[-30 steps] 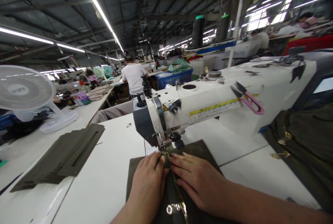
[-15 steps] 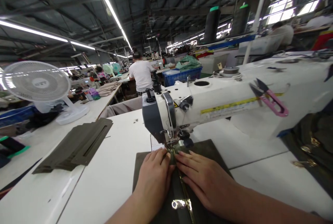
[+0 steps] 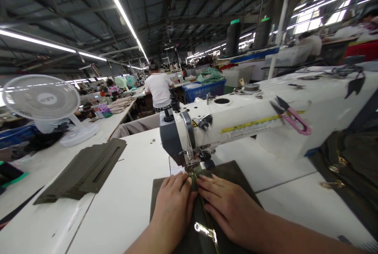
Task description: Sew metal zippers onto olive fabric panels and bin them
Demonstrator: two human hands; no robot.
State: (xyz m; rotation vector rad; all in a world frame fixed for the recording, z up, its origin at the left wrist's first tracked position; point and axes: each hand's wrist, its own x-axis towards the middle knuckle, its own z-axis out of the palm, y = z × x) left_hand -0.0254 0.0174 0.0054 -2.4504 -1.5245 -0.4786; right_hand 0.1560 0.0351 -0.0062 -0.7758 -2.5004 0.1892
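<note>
My left hand (image 3: 174,206) lies flat on an olive-green fabric piece (image 3: 233,175), fingertips just left of the presser foot (image 3: 190,166) of a white sewing machine (image 3: 236,122). My right hand (image 3: 228,206) presses the same fabric on the other side of a brass zipper (image 3: 206,232) that runs between the two hands toward the needle. Both hands are palm down with fingers together, holding the cloth against the white table (image 3: 124,203).
A stack of olive cut pieces (image 3: 85,169) lies at the left. A white fan (image 3: 44,102) stands behind it. Pink thread snips (image 3: 292,118) rest on the machine arm. Dark green fabric with brass hardware (image 3: 345,163) is heaped at the right. A person in a white shirt (image 3: 158,88) works farther back.
Both hands have crept slightly forward with the fabric toward the presser foot, and the zipper slider has moved along with them. The head camera has shifted a little.
</note>
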